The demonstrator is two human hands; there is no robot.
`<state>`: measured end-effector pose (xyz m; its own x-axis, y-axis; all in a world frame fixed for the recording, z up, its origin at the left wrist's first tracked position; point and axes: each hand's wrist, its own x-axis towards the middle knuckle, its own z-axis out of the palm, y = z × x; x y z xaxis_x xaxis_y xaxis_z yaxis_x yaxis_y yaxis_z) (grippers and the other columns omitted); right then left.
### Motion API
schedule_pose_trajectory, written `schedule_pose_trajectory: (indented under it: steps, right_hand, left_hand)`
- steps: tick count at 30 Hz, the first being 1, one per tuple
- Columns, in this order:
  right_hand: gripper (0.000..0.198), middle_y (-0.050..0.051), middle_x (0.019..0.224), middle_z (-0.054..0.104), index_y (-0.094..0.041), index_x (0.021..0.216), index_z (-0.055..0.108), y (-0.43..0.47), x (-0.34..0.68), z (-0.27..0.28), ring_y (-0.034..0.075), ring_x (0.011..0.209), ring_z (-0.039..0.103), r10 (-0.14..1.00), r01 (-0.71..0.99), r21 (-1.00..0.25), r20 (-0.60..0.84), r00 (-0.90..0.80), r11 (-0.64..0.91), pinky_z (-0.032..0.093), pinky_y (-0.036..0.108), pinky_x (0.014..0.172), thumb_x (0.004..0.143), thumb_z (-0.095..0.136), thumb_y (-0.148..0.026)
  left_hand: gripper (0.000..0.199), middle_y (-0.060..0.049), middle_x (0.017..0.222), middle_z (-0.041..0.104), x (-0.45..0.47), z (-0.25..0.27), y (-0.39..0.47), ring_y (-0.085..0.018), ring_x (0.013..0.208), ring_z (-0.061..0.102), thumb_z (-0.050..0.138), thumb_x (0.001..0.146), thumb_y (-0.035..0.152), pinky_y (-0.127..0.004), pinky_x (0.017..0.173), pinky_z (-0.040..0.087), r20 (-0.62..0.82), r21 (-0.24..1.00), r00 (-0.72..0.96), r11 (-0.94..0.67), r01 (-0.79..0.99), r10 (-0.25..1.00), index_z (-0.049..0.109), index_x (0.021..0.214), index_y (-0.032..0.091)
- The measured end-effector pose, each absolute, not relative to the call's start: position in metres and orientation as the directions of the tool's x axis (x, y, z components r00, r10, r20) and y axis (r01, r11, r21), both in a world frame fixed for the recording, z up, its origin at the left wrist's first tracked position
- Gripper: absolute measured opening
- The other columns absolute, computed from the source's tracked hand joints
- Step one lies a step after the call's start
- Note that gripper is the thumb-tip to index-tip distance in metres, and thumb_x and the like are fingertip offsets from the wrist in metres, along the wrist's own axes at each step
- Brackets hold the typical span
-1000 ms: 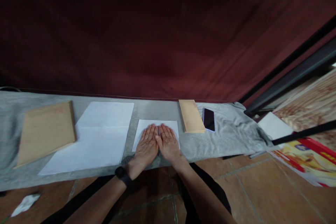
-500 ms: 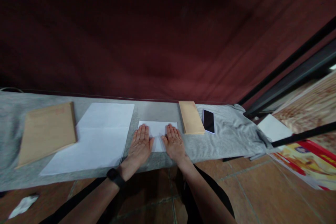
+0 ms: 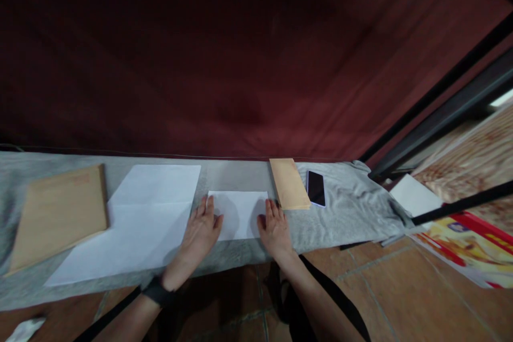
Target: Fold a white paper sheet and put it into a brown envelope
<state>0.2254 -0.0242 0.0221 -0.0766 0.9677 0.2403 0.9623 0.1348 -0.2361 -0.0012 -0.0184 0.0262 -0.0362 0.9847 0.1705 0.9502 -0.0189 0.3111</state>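
Note:
A small white sheet of paper [image 3: 240, 216], perhaps folded, lies flat on the grey cloth between my hands. At its left edge is my left hand [image 3: 203, 224], fingers stretched out and thumb apart; a dark watch sits on that wrist. My right hand [image 3: 274, 227] is at the sheet's right edge, fingers extended, thumb over the paper. Neither hand grips anything. Left of my left hand lies larger white paper [image 3: 152, 224] with a crease across it. Just beyond my right hand rests a stack of tan envelopes [image 3: 289, 184].
A phone [image 3: 316, 188] lies right of the envelopes. At the far left a brown paper packet [image 3: 60, 216] overlaps the large paper. Behind the cloth-covered bench [image 3: 340, 227] hangs a dark red curtain [image 3: 240, 64]. Black metal bars [image 3: 441, 91] and a colourful box [image 3: 473, 246] are at the right.
My hands have moved apart from the middle of the small sheet to its left and right edges, uncovering its centre. The view has shifted slightly.

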Motion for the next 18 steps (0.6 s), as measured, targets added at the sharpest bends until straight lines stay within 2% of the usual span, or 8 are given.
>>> schedule_pose_trajectory:
  steps: [3, 5, 8, 12, 15, 18]
  right_hand:
    - [0.053, 0.018, 0.143, 0.055, -0.009, 0.147, 0.046, -0.026, 0.229, 0.027, 0.031, 0.131, 0.05, 0.974, 0.966, -0.235, 0.221, -0.051, 0.104, 0.042, 0.046, 0.103, 0.097, 0.046, -0.026]
    - [0.052, 0.018, 0.142, 0.056, -0.009, 0.145, 0.048, -0.026, 0.23, 0.028, 0.031, 0.13, 0.051, 0.974, 0.967, -0.231, 0.218, -0.055, 0.107, 0.042, 0.044, 0.103, 0.096, 0.047, -0.026]
    - [0.052, 0.017, 0.142, 0.056, -0.009, 0.145, 0.047, -0.026, 0.23, 0.028, 0.03, 0.131, 0.049, 0.974, 0.965, -0.238, 0.221, -0.057, 0.11, 0.041, 0.044, 0.104, 0.096, 0.048, -0.026]
    - [0.052, 0.018, 0.142, 0.056, -0.01, 0.146, 0.046, -0.023, 0.23, 0.029, 0.03, 0.133, 0.047, 0.97, 0.958, -0.26, 0.235, -0.055, 0.117, 0.041, 0.045, 0.104, 0.096, 0.047, -0.024]
    - [0.053, 0.017, 0.143, 0.054, -0.009, 0.147, 0.044, -0.019, 0.23, 0.034, 0.029, 0.134, 0.046, 0.961, 0.943, -0.288, 0.262, -0.09, 0.167, 0.042, 0.045, 0.105, 0.097, 0.046, -0.025]
    - [0.053, 0.016, 0.146, 0.052, -0.009, 0.147, 0.044, -0.016, 0.228, 0.039, 0.027, 0.135, 0.045, 0.941, 0.913, -0.324, 0.304, -0.148, 0.248, 0.042, 0.045, 0.108, 0.097, 0.046, -0.025]
  left_hand:
    - [0.063, -0.026, 0.143, 0.052, -0.011, 0.041, -0.012, -0.033, 0.134, 0.051, 0.044, 0.093, 0.034, -0.044, 0.111, 0.041, 0.105, 0.387, -0.076, 0.03, 0.921, 0.991, 0.04, 0.146, 0.0]
    - [0.062, -0.022, 0.133, 0.059, -0.015, 0.046, -0.009, -0.03, 0.121, 0.06, 0.047, 0.092, 0.034, -0.043, 0.106, 0.046, 0.048, 0.442, -0.117, 0.084, 0.893, 0.992, 0.042, 0.146, 0.005]
    - [0.062, -0.018, 0.121, 0.062, -0.018, 0.046, -0.006, -0.027, 0.101, 0.067, 0.051, 0.088, 0.032, -0.041, 0.095, 0.052, -0.01, 0.529, -0.184, 0.162, 0.833, 0.983, 0.045, 0.145, 0.009]
    - [0.056, -0.009, 0.103, 0.066, -0.017, 0.034, 0.0, -0.023, 0.091, 0.067, 0.055, 0.078, 0.019, -0.039, 0.091, 0.054, 0.025, 0.701, -0.254, 0.164, 0.694, 0.967, 0.057, 0.134, 0.014]
    - [0.051, -0.003, 0.09, 0.066, -0.015, 0.026, 0.003, -0.02, 0.083, 0.066, 0.056, 0.074, 0.017, -0.036, 0.085, 0.056, 0.049, 0.829, -0.318, 0.139, 0.542, 0.947, 0.063, 0.124, 0.018]
    - [0.046, -0.003, 0.087, 0.066, -0.014, 0.022, 0.003, -0.02, 0.081, 0.066, 0.057, 0.073, 0.02, -0.036, 0.084, 0.057, 0.105, 0.875, -0.359, 0.086, 0.477, 0.928, 0.067, 0.118, 0.018]
